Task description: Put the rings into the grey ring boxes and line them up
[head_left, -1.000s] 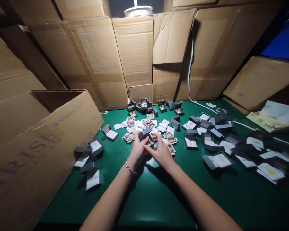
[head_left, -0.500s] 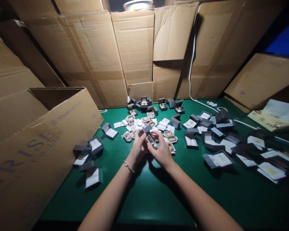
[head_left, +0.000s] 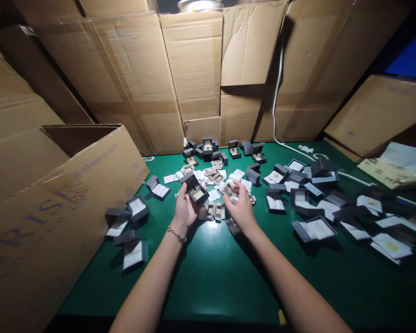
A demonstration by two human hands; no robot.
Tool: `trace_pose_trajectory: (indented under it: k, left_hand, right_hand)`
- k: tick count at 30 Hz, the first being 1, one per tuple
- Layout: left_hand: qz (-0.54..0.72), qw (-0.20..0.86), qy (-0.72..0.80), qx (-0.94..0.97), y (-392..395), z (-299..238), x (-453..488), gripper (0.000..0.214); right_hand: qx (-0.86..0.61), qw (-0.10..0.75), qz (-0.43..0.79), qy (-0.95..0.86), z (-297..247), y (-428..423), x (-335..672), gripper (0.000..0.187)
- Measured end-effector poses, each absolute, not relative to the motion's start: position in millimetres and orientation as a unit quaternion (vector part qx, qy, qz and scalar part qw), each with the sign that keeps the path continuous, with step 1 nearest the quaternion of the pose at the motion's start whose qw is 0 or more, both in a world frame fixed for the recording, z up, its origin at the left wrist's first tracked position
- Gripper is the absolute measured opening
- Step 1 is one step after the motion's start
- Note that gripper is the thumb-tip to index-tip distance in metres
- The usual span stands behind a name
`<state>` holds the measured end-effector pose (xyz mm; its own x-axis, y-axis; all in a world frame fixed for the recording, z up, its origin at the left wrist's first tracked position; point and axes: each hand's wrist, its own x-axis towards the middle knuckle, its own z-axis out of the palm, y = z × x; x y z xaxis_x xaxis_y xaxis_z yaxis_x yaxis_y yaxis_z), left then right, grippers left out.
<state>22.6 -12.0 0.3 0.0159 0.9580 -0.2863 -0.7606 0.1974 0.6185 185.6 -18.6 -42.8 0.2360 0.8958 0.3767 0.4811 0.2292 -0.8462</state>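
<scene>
Small dark grey hinged box [head_left: 195,188] was held open above the green table [head_left: 208,277]. Its pale lining showed, though whether anything lay inside was too small to tell. Dim light blurred the table's far right, and the bottom edge cut off both forearms.

The left hand [head_left: 184,210], with a thin chain bracelet [head_left: 176,234] on its wrist, was raised, its fingers clasped around the box's base. Just to its right, the right hand [head_left: 241,208] lay palm down with fingers curved over small beige inserts [head_left: 229,189]. Whether it gripped one could not be told.

At far left a large brown cardboard carton [head_left: 72,185] lay on its side, its inside dark. Beside it sat a cluster of grey boxes [head_left: 128,222], open on white cards. More beige pieces [head_left: 213,211] lay between the hands. A heap of grey boxes [head_left: 308,194] spread across the right.
</scene>
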Motion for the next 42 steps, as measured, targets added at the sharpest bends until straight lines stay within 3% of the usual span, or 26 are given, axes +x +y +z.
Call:
trace_pose_trajectory:
  k: [12,19,23,31,42]
  left_hand:
    - [0.602,0.69,0.382,0.128,-9,-4,17,0.024]
    - [0.616,0.686,0.371,0.106,-8,-5,15,0.022]
    - [0.622,0.69,0.363,0.073,-8,-2,18,0.02]
    - [0.627,0.685,0.364,0.071,-9,-2,20,0.019]
    - [0.603,0.705,0.367,0.072,-10,-3,20,0.02]
  right_hand:
    - [-0.58,0.498,0.169,-0.622,-43,-12,197,0.045]
    - [-0.634,0.331,0.056,-0.697,-44,-15,194,0.037]
    - [-0.577,0.223,0.047,-0.785,-36,-22,185,0.025]
    - [-0.536,0.112,0.072,-0.834,-32,-23,173,0.045]
    - [-0.552,0.11,0.071,-0.824,-31,-23,169,0.045]
